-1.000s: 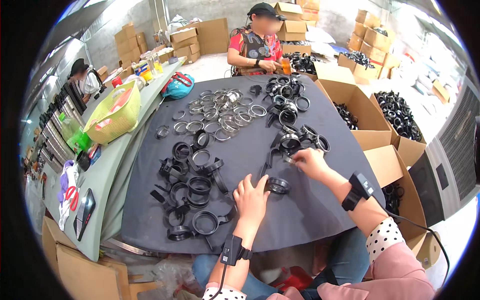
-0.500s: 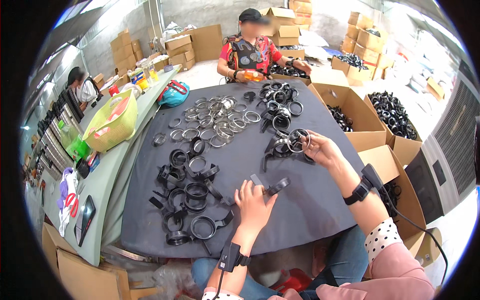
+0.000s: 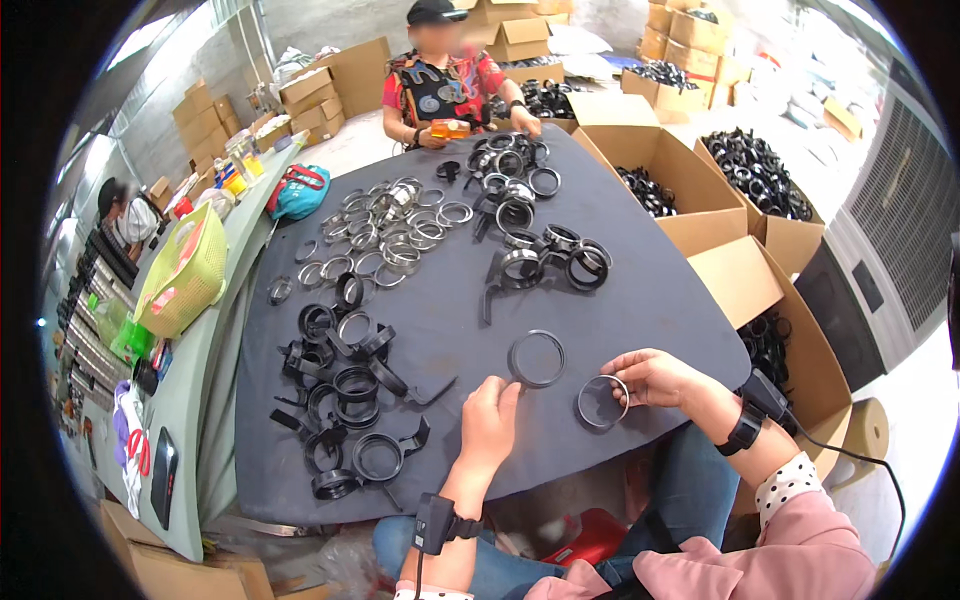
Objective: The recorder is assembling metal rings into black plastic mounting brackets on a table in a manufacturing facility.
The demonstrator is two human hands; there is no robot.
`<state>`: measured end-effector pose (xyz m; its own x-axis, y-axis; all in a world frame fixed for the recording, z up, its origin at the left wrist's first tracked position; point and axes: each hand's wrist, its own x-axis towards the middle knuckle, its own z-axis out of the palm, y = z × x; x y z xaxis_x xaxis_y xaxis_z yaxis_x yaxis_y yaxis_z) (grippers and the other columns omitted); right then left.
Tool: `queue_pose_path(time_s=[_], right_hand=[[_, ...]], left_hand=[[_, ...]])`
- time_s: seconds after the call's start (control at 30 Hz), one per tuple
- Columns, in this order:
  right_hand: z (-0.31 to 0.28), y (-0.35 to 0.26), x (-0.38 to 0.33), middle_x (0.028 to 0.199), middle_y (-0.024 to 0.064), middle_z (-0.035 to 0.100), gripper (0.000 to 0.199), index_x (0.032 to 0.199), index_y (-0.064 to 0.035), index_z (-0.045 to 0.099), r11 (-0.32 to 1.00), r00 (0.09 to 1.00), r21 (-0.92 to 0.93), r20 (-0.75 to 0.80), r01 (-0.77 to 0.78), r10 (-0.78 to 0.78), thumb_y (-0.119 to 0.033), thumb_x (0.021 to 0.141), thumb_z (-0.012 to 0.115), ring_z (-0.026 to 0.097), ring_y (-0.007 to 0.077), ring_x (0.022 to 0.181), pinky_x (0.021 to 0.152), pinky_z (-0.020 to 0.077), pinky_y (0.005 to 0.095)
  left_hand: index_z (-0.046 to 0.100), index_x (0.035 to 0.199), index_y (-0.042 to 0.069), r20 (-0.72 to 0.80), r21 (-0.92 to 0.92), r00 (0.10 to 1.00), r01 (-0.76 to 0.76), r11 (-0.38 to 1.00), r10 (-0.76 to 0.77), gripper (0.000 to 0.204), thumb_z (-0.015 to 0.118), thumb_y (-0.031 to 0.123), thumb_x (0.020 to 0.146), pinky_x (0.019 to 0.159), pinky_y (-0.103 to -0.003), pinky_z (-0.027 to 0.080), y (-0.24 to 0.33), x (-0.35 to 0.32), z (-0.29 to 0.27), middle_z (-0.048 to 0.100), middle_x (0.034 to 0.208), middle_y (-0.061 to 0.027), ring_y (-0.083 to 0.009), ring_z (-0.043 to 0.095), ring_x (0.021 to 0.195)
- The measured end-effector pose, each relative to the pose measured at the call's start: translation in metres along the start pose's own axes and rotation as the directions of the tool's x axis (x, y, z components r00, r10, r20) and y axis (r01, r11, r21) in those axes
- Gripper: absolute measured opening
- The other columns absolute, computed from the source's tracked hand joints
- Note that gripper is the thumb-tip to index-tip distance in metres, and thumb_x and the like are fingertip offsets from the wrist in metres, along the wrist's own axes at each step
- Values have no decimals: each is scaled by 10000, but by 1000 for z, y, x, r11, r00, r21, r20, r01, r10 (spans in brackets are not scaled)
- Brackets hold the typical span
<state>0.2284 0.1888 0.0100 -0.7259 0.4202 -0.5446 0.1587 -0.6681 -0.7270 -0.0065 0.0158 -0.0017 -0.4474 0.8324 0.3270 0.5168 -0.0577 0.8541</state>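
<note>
Near the front of the dark table, my left hand (image 3: 488, 425) pinches a round black ring part (image 3: 514, 362) and holds it upright, its opening turned toward me. To its right, my right hand (image 3: 655, 378) grips a thin silver metal ring (image 3: 580, 408) between thumb and fingers. The two rings are apart. Left of my left hand lies a heap of black ring clamps with tabs (image 3: 356, 412). Loose silver rings (image 3: 400, 258) are spread farther back. Beyond my hands, at the right, sit black clamps, some with shiny rings in them (image 3: 588, 284).
Across the table (image 3: 640, 300) a person (image 3: 440, 85) holds an orange object. Cardboard boxes (image 3: 700, 237) of black parts stand along the right side. On the left, a side table (image 3: 215, 400) carries a yellow-green basket (image 3: 185, 285), red scissors (image 3: 138, 460) and a phone-like black object (image 3: 165, 478).
My right hand has come back from the right-hand pile toward the front edge with the silver ring. My left hand has lifted the black ring part and turned it upright. The view has shifted.
</note>
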Motion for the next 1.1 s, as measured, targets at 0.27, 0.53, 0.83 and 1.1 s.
queue_pose_path(time_s=[0.27, 0.53, 0.83, 1.1], right_hand=[[28, 20, -8, 1149, 155, 595, 407, 1145, 7, 615, -123, 721, -988, 150, 91, -677, -289, 869, 658, 534, 328, 1141, 940, 435, 418], [34, 51, -17, 1268, 143, 526, 661, 1247, -25, 546, -454, 529, -866, 491, 210, -692, -304, 697, 784, 480, 307, 1165, 954, 386, 453], [66, 22, -26, 1177, 101, 623, 529, 1225, -51, 565, -685, 306, -720, 681, 112, -666, -190, 735, 710, 582, 242, 1032, 846, 444, 366], [76, 31, -6, 1313, 166, 513, 679, 1333, -28, 483, -328, 422, -848, 500, 418, -756, -258, 752, 751, 499, 350, 1148, 977, 393, 463]], left_hand=[[500, 792, -31, 64, 62, 998, -13, 998, 9, 322, 497, 220, 993, 558, -423, 403, -6, -8, 5, 514, 679, -226, -408, 477, 605], [510, 736, -7, 13, 206, 991, -133, 969, 133, 282, 491, 159, 964, 556, -473, 405, -8, -8, 12, 535, 671, -221, -439, 530, 637], [517, 727, -8, 4, 219, 993, -112, 969, 114, 297, 475, 165, 965, 559, -472, 411, -9, -6, 14, 542, 674, -216, -433, 536, 635], [537, 747, 3, 11, 248, 996, -91, 965, 91, 274, 472, 166, 957, 589, -489, 436, -6, -10, 15, 572, 695, -210, -435, 565, 668]])
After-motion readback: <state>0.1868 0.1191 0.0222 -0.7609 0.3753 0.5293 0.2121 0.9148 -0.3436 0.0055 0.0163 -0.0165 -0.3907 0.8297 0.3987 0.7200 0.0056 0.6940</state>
